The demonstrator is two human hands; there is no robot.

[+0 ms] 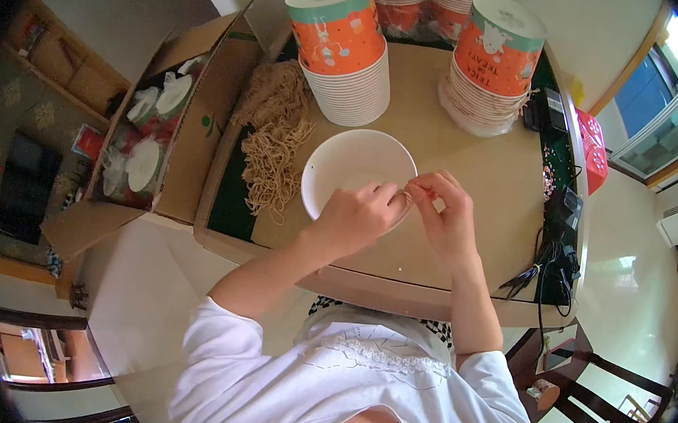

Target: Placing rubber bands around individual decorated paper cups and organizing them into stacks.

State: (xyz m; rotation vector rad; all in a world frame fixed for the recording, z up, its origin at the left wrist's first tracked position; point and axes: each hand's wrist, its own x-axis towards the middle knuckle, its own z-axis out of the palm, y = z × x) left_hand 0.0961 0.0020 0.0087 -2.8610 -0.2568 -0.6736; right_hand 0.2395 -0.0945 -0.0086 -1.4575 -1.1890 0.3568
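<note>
A white paper bucket [354, 157] stands mouth up on the table in front of me, with a small hole near its left rim. My left hand [362, 214] reaches over the near right side of the bucket, its fingers closed at the rim. Against the same part of the rim, my right hand [444, 204] pinches what looks like the end of a thin tan cord. The fingertips nearly meet and partly hide the cord. A tangled heap of tan cords [276, 144] lies left of the bucket.
Behind the bucket stand two upside-down stacks of orange paper buckets, a left stack [348, 74] and a right stack [494, 59] with cords around it. An open cardboard box [204, 125] adjoins the table's left side. Black cables [551, 256] lie along the right edge.
</note>
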